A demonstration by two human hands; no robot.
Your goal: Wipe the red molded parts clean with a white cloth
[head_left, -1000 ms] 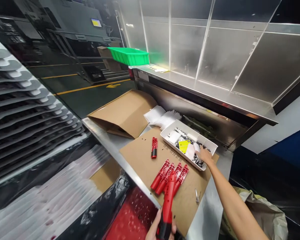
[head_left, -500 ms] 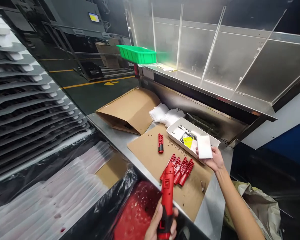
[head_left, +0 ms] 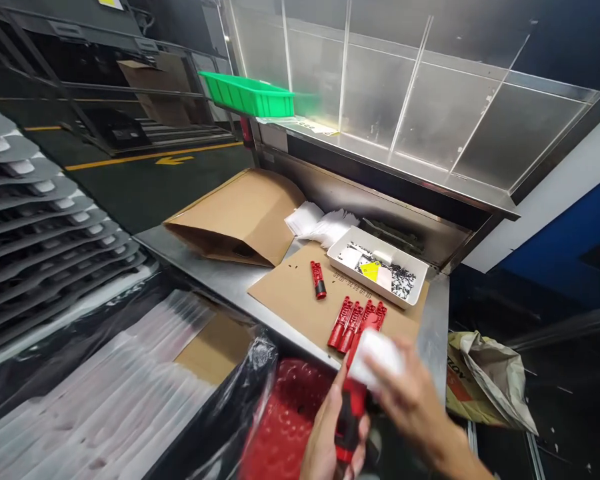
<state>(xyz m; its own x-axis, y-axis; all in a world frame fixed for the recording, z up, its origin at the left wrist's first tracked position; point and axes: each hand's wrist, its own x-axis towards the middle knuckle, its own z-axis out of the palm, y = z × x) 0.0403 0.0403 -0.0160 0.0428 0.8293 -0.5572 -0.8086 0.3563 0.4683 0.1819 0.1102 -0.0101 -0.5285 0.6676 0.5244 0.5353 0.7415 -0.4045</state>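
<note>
At the bottom of the view my left hand point(head_left: 327, 427) is wrapped round a red and black plastic tool housing point(head_left: 353, 407). My right hand point(head_left: 413, 393), smeared by motion, grips a white wiping pad point(head_left: 377, 358) against or just over the upper part of that housing; whether they touch I cannot tell. Just beyond lie several red housing parts point(head_left: 349, 325) in a row on a brown cardboard sheet point(head_left: 285, 293). A single red and black housing part point(head_left: 318, 280) lies farther off. Behind it stands a white tray point(head_left: 410, 303) of small dark screws, a yellow card and white pieces.
A large brown paper bag point(head_left: 240, 213) lies on the metal bench beside white sheets point(head_left: 325, 223). A green bin point(head_left: 250, 97) stands on the shelf. Stacked grey trays point(head_left: 40, 187) and plastic-wrapped items point(head_left: 105, 393) are left; an open sack point(head_left: 495, 380) is right.
My right hand has brought the white wiping pad from beside the white tray down and left to the housing in my left hand. The camera view has turned somewhat right.
</note>
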